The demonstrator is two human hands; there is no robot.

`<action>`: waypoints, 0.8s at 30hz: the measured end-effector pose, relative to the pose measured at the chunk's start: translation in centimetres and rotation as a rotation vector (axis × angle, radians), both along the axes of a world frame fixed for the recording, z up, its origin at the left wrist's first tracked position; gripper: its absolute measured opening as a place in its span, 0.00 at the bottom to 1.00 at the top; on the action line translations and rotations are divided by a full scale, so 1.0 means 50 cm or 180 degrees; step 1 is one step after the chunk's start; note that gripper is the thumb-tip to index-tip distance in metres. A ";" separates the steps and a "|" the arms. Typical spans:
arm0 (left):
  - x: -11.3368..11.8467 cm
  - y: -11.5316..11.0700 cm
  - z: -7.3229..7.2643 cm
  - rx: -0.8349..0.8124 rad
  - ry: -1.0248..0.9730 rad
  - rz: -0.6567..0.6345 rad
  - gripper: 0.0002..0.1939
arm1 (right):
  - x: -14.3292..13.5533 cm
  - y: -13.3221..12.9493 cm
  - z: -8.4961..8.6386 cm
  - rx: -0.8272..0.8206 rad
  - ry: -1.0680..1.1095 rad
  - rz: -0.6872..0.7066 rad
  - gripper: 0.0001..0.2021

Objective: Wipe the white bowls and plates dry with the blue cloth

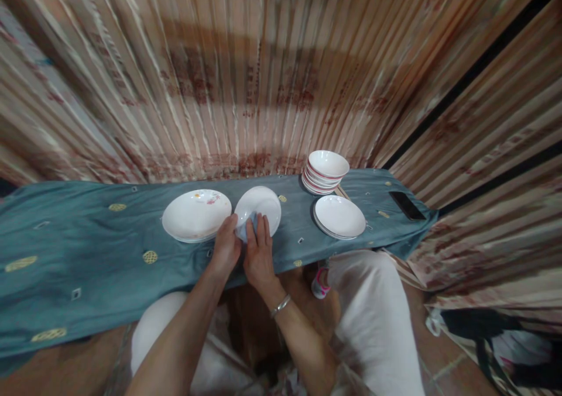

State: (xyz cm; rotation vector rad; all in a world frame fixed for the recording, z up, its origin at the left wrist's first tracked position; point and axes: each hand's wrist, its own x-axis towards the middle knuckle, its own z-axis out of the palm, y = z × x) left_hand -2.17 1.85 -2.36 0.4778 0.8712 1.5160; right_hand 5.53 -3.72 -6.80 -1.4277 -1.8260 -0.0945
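A round white plate is tilted up over the cloth-covered table, between two groups of dishes. My left hand grips its left rim, fingers closed with the thumb toward the top side. My right hand presses a light blue cloth against the near part of the plate, and its fingers lie over the cloth. Just left of the hands sits a large white oval plate with a floral print, on top of at least one other.
To the right is a stack of white plates, with a stack of red-rimmed bowls behind it. A black phone lies near the right end of the green tablecloth. Patterned curtains hang along the table's back edge.
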 end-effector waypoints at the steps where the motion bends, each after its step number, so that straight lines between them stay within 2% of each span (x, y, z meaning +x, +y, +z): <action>1: 0.001 -0.002 0.001 0.0020 -0.0014 0.0013 0.08 | 0.001 0.009 0.010 -0.0021 0.0000 -0.0022 0.32; 7: 0.008 -0.011 0.020 0.0127 -0.0122 -0.0043 0.11 | 0.021 0.060 0.062 -0.0226 0.0188 -0.0116 0.29; 11: 0.010 -0.013 0.032 0.0065 -0.0158 -0.0047 0.10 | 0.043 0.096 0.076 -0.0179 0.0381 -0.0070 0.29; 15: 0.008 -0.014 0.033 0.0009 -0.0074 0.0008 0.12 | 0.068 0.140 0.064 -0.0159 0.0624 -0.0278 0.27; 24: 0.004 -0.013 0.029 0.0052 -0.0038 -0.0081 0.17 | 0.107 0.204 0.000 -0.0265 0.1377 -0.0459 0.26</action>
